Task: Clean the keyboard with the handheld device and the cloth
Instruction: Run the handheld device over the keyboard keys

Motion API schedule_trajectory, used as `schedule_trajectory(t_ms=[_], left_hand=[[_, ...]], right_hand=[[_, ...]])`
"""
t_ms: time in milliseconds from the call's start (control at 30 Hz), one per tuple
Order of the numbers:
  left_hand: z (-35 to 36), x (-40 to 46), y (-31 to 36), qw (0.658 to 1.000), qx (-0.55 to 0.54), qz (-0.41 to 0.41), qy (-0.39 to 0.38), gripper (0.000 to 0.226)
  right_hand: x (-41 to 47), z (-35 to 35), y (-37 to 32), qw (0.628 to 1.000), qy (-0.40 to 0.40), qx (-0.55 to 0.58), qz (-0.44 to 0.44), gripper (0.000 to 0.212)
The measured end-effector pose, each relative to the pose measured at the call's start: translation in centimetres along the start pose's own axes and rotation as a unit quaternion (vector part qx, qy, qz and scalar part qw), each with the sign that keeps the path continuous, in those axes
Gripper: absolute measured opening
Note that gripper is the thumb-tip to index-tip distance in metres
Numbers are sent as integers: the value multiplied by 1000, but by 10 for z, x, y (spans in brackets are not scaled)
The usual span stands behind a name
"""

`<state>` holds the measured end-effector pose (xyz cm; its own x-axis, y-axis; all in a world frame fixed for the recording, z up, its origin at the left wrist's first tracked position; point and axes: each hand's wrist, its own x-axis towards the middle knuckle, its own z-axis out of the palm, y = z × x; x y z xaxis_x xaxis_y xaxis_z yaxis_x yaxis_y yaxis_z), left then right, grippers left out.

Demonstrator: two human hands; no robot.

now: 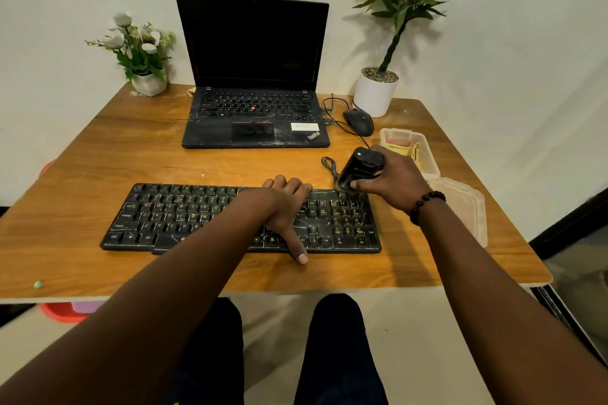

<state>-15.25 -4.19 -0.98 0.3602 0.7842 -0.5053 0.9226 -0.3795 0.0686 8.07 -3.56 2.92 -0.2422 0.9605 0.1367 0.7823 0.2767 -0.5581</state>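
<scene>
A dusty black keyboard [184, 217] lies across the front of the wooden table [98, 148]. My left hand [284, 207] rests flat on its right-middle keys, fingers over the far edge and thumb hanging over the near edge. My right hand [393, 182] grips a black handheld device [360, 166], tilted with its lower tip touching the keyboard's far right corner above the number pad. A yellow cloth [409, 151] sits folded inside a clear plastic box [427, 154] just behind my right hand.
An open black laptop [255, 115] stands behind the keyboard. A wired mouse [358, 122] and its cable lie to its right. A white pot with a tall plant [376, 94] and a small flower pot [148, 82] occupy the back corners. A box lid [467, 207] lies at right.
</scene>
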Motion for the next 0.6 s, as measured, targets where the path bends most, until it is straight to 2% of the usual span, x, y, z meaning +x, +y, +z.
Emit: schedule_trajectory(t_ms=[100,267,433,600], left_hand=[[0,-2,0,1000,1,3,2,158],[-1,-3,1,1000,0,1,5,156],[-1,-4,2,1000,0,-4,2,156],[-1,-4,1,1000,-6,-2,4,156]], right_hand=[[-2,7,-1,998,-51,-29,-19,36],[4,-9,-1,990,-85,-112,-16,35],[5,6,-12,993,-88,-62,-37,34],[7,-1,-13,982,-125,-130,-52,37]])
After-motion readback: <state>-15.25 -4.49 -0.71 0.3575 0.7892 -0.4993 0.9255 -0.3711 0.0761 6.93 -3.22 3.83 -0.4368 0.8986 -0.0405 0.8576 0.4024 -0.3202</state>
